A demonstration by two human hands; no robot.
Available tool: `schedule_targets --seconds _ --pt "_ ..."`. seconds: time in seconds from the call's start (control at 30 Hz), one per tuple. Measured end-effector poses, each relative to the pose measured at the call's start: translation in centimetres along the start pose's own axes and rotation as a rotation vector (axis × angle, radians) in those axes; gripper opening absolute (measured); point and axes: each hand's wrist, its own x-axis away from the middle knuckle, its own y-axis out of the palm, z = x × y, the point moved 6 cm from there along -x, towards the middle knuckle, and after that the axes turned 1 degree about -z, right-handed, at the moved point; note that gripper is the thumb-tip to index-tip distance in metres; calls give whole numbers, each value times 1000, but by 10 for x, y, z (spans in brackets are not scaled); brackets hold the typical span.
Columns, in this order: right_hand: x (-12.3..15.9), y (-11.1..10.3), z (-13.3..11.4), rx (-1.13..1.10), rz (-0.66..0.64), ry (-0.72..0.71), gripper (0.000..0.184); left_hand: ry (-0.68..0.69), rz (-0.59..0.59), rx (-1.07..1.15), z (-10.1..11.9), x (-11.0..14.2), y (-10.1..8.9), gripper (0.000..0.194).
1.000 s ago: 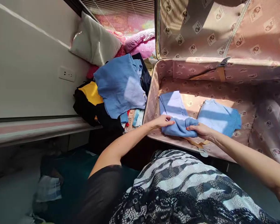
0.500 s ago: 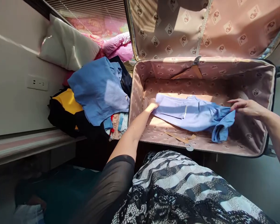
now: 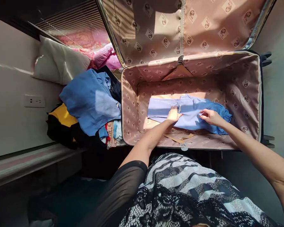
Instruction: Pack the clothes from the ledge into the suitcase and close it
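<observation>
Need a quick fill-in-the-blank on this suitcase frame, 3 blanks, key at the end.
1. Both hands, the left hand and the right hand, rest on a light ____ garment.
2. The garment lies inside an open ____ with patterned pink lining.
3. The pile of clothes sits to the ____ of the suitcase.

Missing words: blue; suitcase; left

Suitcase lining (image 3: 241, 94): pink-beige with repeating dark emblems. Garment (image 3: 189, 113) inside: light blue. Pile at left: blue cloth (image 3: 90, 101), yellow cloth (image 3: 62, 116), white pillow (image 3: 59, 64).
</observation>
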Motion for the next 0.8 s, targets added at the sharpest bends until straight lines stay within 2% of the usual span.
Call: schedule_targets --seconds 0.07,0.2,0.27,0.33,0.43,0.53,0.6,0.63,0.67,0.7,0.73,0.8 --pt "5 -3 7 -19 -13 -15 39 -33 -41 112 -12 -6 -13 11" --pt "18 -19 30 -106 -24 -2 49 -147 -37 376 -36 2 -51 29" --pt "28 -26 42 -182 -19 87 45 -161 -59 612 -31 12 -60 29" --pt "39 -32 51 -280 5 195 36 -99 -119 834 -8 21 -56 27" --pt "52 -39 56 -410 54 280 28 9 -207 934 40 28 -24 27" --pt "55 -42 59 -458 79 295 24 34 -300 886 83 27 31 33" --pt "54 -42 65 -452 91 323 20 45 -418 896 100 26 64 35" --pt "53 -40 69 -445 100 344 18 53 -455 901 103 26 73 32" --pt "52 -38 74 -437 111 365 17 57 -449 895 101 25 75 28" --pt "51 -35 78 -428 123 386 16 48 -389 869 93 23 69 22" --pt "49 -31 81 -420 128 398 17 25 -268 808 79 20 55 16" --pt "42 -21 80 -388 128 398 23 -58 50 631 40 18 10 13"
